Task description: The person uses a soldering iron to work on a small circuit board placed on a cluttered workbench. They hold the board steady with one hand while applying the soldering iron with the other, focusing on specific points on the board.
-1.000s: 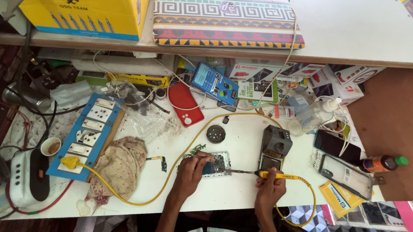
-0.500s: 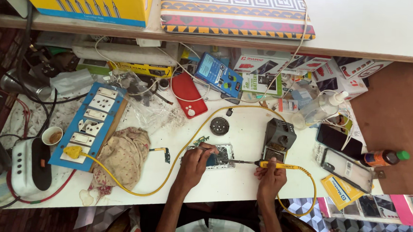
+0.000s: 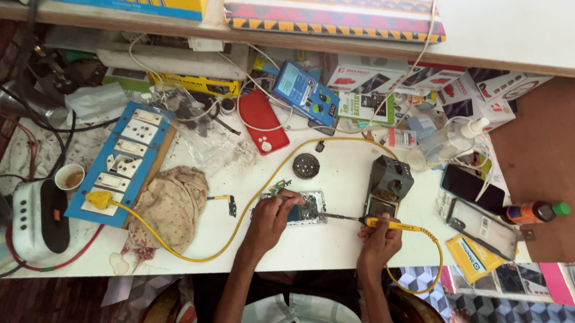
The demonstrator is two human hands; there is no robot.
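Left hand (image 3: pixel 270 218) fingers curled down onto opened phone board (image 3: pixel 305 208), pinning it flat on white surface (image 3: pixel 339 177). Right hand (image 3: pixel 378 241) fingers wrapped tight round yellow-handled soldering iron (image 3: pixel 382 222), tip pointing left twd the board, just beside left fingers. Yellow cable (image 3: pixel 245 208) loops from iron's rear & across to blue switchboard (image 3: pixel 127 163), well left of left fingers. Grey iron stand (image 3: pixel 389 183) just above right fingers. Stained rag (image 3: pixel 167 207) left of left fingers; red phone cover (image 3: pixel 263 122) farther up.
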